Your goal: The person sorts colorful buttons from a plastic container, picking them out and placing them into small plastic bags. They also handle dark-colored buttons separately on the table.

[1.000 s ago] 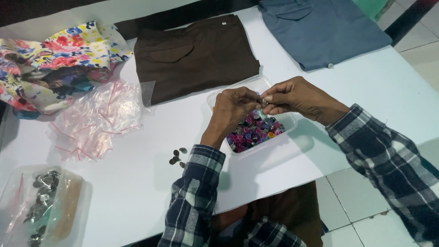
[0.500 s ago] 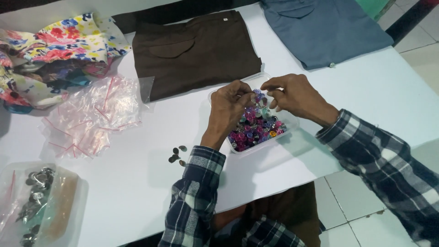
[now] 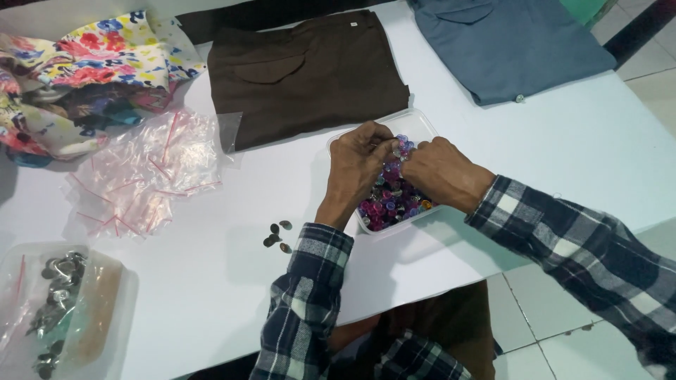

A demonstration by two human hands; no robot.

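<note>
Both hands meet over a shallow clear plastic tub [image 3: 415, 125] that sits at the middle of the frame on the white table [image 3: 577, 162], and the tub is heaped with small round buttons in purple, pink and blue [image 3: 389, 200]. The left hand [image 3: 355, 163] comes in from below, its fingers curled and pressed together at the tips, pinching at something small right above the buttons; what exactly sits between the fingertips is too small to make out. The right hand [image 3: 443, 169] reaches in from the right of the frame, knuckles up, its fingers bent down and bunched close against the left hand's fingertips, so the two hands touch or nearly touch over the far half of the tub. Both arms wear dark blue and white checked sleeves [image 3: 563, 246]. Just left of the left wrist, a few small dark oval buttons [image 3: 276, 236] lie loose on the table. Beyond the tub, at upper centre, lies a folded brown garment [image 3: 310, 74], and at upper right a folded grey-blue garment [image 3: 507, 46]. At upper left is a crumpled flower-print cloth [image 3: 84, 77], with a heap of small clear zip bags with red strips [image 3: 141, 176] just below it. At lower left stands another clear container holding grey metal pieces [image 3: 60, 309].
</note>
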